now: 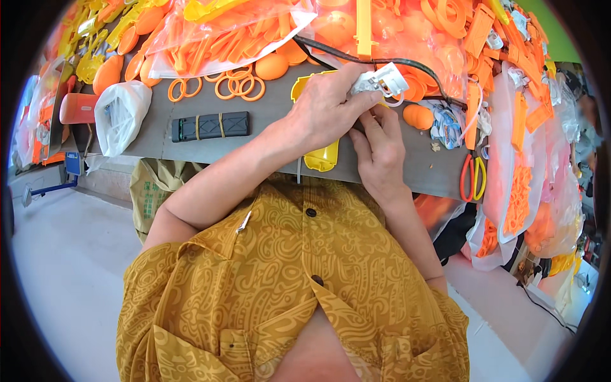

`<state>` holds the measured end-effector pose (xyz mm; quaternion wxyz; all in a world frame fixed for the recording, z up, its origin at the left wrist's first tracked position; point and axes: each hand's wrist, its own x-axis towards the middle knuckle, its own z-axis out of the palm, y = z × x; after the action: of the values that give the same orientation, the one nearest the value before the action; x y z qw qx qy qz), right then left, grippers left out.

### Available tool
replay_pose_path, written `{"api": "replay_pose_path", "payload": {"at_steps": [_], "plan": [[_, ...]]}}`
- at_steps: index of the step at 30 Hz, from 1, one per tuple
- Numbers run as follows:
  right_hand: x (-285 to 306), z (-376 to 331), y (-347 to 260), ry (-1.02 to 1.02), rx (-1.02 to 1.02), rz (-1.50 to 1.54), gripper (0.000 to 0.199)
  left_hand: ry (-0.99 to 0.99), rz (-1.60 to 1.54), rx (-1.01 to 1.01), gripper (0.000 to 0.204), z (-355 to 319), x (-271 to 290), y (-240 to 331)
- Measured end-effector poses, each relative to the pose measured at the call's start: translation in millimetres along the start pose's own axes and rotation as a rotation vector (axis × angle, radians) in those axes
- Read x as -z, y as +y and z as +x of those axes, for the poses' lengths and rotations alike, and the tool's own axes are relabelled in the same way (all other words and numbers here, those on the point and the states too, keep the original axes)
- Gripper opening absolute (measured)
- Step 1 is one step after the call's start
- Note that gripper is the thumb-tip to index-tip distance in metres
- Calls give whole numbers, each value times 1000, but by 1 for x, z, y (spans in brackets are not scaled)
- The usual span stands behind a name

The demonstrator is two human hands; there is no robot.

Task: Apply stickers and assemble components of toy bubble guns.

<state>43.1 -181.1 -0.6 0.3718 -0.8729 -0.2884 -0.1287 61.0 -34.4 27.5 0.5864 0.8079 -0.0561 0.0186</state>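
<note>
Toward one o'clock, the left hand [328,99] is pinching a white plastic mechanism [386,80], the right hand [384,151] is curling its fingers at six o'clock below it, grip hidden, and the handling is seemingly sitting midway, unfinished.

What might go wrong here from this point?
The small white part might slip from the left hand, its grip being mostly fingertips. The yellow piece below lies near the table's front edge; the right hand could nudge it off. The scissors also sit near that edge.
</note>
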Motion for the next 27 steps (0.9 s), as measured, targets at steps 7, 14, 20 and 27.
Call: {"api": "replay_pose_path", "payload": {"at_steps": [7, 14, 20, 27], "plan": [[27, 28, -1, 143, -352, 646, 35, -3, 17, -94, 30, -4, 3, 4], [25, 37, 19, 76, -297, 513, 26, 201, 112, -192, 41, -36, 5, 22], [14, 35, 34, 144, -339, 768, 25, -518, 115, -365, 26, -64, -7, 20], [21, 28, 35, 170, -407, 905, 24, 67, 784, -750, 24, 28, 54, 34]]}}
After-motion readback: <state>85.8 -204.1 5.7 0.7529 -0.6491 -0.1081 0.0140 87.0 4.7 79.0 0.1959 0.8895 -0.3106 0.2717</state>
